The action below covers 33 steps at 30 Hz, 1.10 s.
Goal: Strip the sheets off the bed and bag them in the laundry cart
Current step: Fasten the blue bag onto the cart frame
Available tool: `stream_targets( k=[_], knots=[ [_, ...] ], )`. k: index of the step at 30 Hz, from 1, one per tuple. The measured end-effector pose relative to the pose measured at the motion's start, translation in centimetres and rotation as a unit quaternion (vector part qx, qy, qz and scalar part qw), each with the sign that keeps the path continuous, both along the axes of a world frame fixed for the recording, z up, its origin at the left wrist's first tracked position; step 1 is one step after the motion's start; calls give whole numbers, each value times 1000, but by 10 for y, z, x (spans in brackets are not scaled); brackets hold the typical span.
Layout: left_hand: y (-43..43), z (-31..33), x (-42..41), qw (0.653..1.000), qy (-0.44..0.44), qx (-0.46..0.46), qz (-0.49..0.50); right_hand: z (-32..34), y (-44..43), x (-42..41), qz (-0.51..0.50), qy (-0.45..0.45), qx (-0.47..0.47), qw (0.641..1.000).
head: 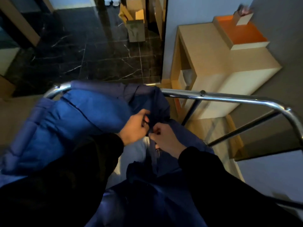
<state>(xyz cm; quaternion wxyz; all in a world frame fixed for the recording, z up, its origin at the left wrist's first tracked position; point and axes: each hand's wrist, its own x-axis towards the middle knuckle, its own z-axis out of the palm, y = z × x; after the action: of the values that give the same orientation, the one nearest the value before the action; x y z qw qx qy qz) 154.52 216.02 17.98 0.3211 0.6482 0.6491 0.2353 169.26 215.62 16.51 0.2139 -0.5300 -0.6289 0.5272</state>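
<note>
Both hands meet over the middle of the cart [229, 98]. The left hand [134, 128] curls round a dark fold of the blue bag [82, 115]. The right hand [165, 140], touching it at 4 o'clock, pinches the same fold tight. The fold runs lengthwise from the far chrome rail at 12 o'clock down to 6 o'clock, passing between the two grips. The pale sheets [131, 154] lie inside the bag just under the hands at 6 to 7 o'clock, mostly hidden by black sleeves. A wooden cabinet [221, 63] stands at 2 o'clock.
</note>
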Motion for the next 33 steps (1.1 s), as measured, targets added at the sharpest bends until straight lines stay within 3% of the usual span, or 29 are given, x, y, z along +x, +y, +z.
stream_targets(
  k=[3,5,7,9,12,17,20,24,28,33],
  knots=[
    [-32,-13,15,966,-180,-174,62,3,-8,11,-76,89,-126,985],
    [-50,-17,25,951,-202,-231,25,8,-12,20,-87,122,-165,975],
    [-67,-22,36,980,-81,-184,6,10,-13,29,-63,117,-164,977],
    [-76,-26,49,988,-44,-131,70,11,-13,40,-42,108,-156,981],
    [-79,-39,52,965,-141,-152,161,8,-21,51,7,93,-146,985],
    [-83,-39,54,932,-247,-184,189,-13,-57,59,20,-5,-41,999],
    [-88,-35,54,899,-317,-225,200,-30,-77,64,-49,-63,8,997],
    [-93,-32,53,854,-398,-281,185,-23,-87,54,-180,134,-163,961],
    [-94,-18,54,820,-450,-298,189,-13,-88,41,-276,199,-133,931],
    [-99,-3,58,827,-441,-293,188,-2,-93,36,-299,217,-82,926]
  ],
)
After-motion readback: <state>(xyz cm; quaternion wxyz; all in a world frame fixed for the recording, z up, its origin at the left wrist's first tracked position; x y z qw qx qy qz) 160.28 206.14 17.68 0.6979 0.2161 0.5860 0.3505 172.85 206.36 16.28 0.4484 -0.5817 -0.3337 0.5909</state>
